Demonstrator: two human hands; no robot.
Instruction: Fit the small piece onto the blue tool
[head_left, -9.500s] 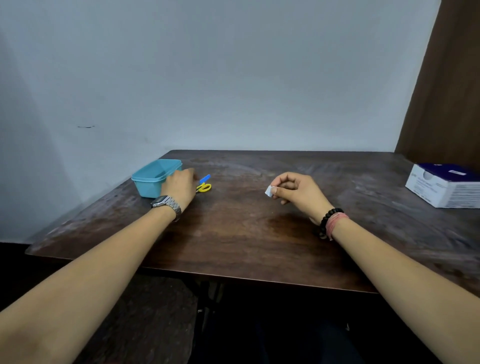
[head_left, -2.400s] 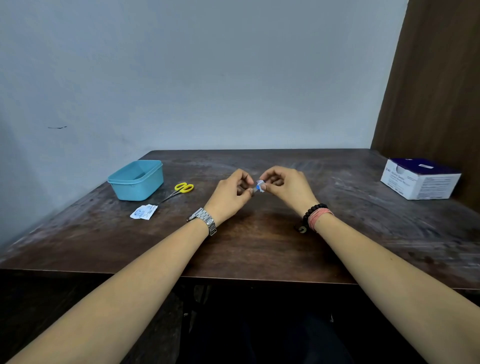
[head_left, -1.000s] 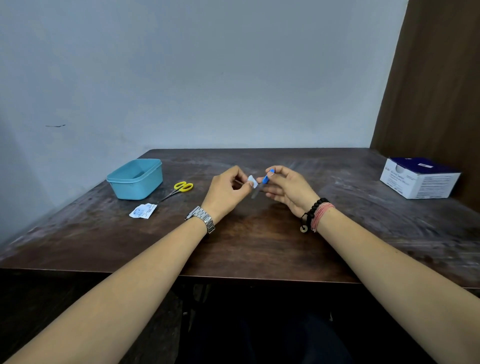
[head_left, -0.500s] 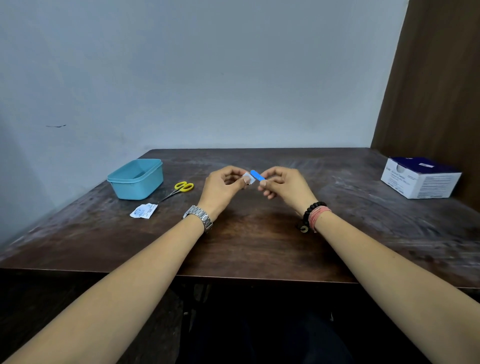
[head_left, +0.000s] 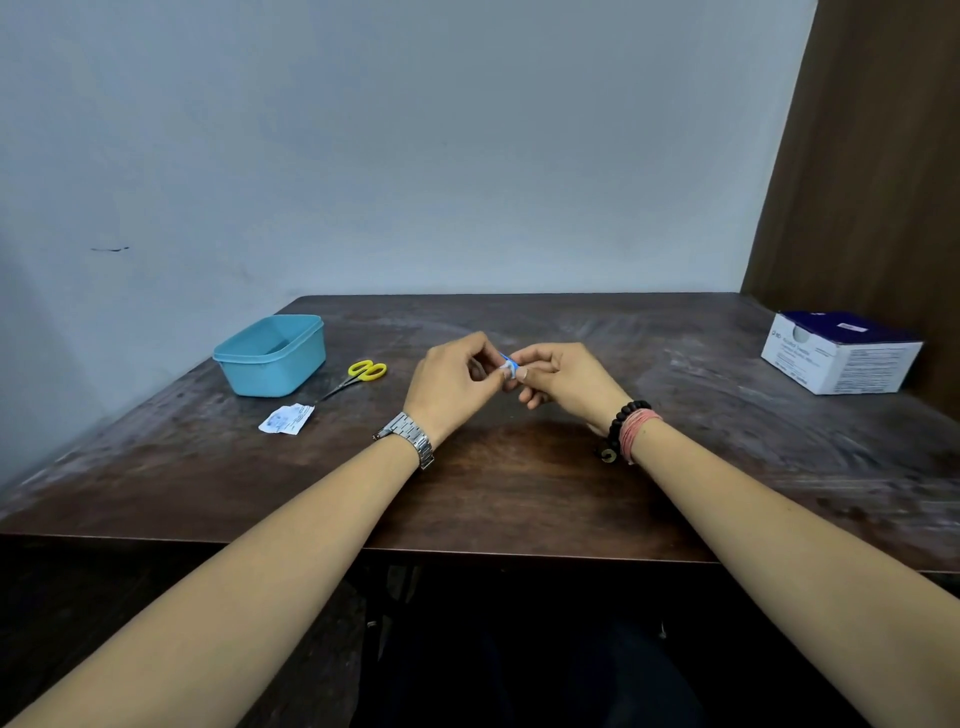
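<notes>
- Pinching a small blue-and-white strip (head_left: 506, 364) at frame centre, our left hand (head_left: 454, 387) and right hand (head_left: 563, 382) each grip one end.
- Peeling seems underway; next we need a steady, gentle pull apart.

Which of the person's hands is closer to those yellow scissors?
Left. The left hand is just right of the yellow scissors, apart from them; the right hand is farther right, beyond it.
</notes>
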